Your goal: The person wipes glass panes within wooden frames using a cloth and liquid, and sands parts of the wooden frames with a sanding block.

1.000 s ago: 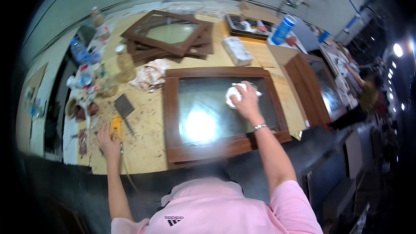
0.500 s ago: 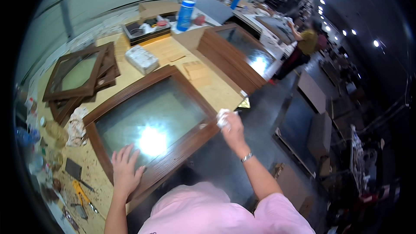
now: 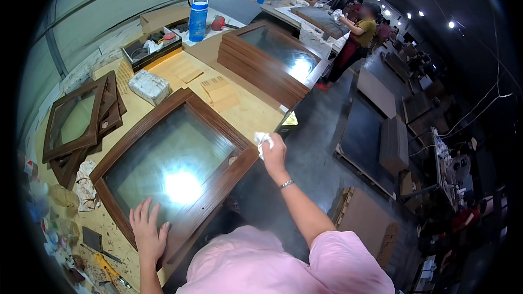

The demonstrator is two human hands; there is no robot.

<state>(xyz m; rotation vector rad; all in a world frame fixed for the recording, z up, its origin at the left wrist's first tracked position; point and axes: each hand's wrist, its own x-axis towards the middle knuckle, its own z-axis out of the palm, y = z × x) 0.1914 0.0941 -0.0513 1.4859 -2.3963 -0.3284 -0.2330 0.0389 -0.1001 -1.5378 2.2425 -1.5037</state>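
Note:
A brown wood-framed glass panel (image 3: 220,185) lies before me on the worktable, a bright light reflected in its glass. My left hand (image 3: 147,232) rests on its near-left part, fingers spread over the frame and the edge of the glass. At the panel's right corner, my right hand (image 3: 275,155) grips a crumpled white cloth (image 3: 262,140). The cloth is at the outer edge of the frame; whether it touches the wood I cannot tell.
More framed panels lie at the left (image 3: 81,144) and in a tall stack (image 3: 256,71) farther back. Near them are a white-wrapped block (image 3: 149,87), a blue bottle (image 3: 198,20) and a box of supplies (image 3: 143,53). A yellow-handled tool (image 3: 104,265) lies near left. Another person (image 3: 359,32) works beyond.
The whole view has shifted, so the table things appear farther left. My right hand stays by the panel's right corner with the cloth. My left hand keeps its place on the panel.

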